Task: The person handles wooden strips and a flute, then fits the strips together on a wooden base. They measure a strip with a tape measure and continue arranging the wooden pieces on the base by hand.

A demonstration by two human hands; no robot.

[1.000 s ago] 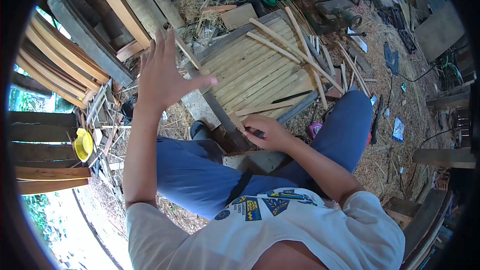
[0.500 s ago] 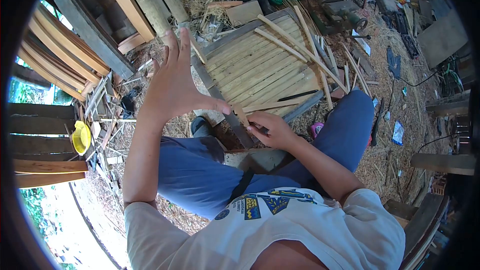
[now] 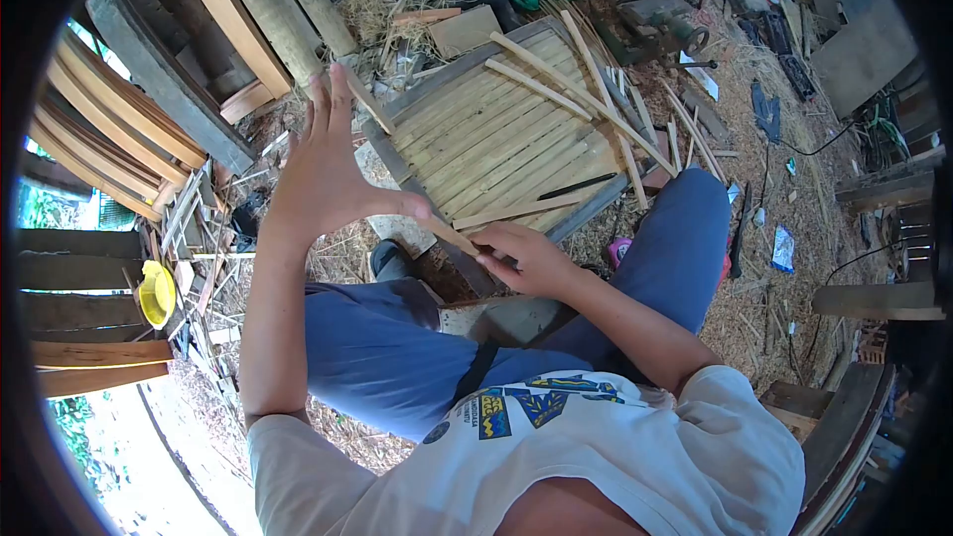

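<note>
A short bamboo strip (image 3: 452, 236) is pinched at its near end in the right hand (image 3: 526, 258), whose fingers are closed round it just above the lap. The strip's far end is met by the thumb of the left hand (image 3: 323, 174), which is raised and left open, its four fingers splayed upward and gripping nothing. The strip is thus held in the air between the two hands, slanting up to the left, over the near edge of a panel (image 3: 496, 134) of flat bamboo slats that is laid on the ground in a dark frame just beyond the knees. Several loose slats (image 3: 556, 65) are seen lying crosswise on the panel's far and right parts, and a thin dark tool (image 3: 576, 186), too small to be made out, lies on its near right part. Stacked planks (image 3: 119, 129) are seen at far left, a yellow bowl (image 3: 157, 293) at left among scraps, and a machine (image 3: 660, 25) at far right; the ground at right is covered in shavings (image 3: 774, 318). With only a thumb tip set against one end, the strip could be bent too far and snapped, or could spring out of the right hand's pinch and be lost in the litter below. A splinter or cut could also be left in the bare thumb by the raw edge of the split bamboo, should the strip be let slide under pressure.
</note>
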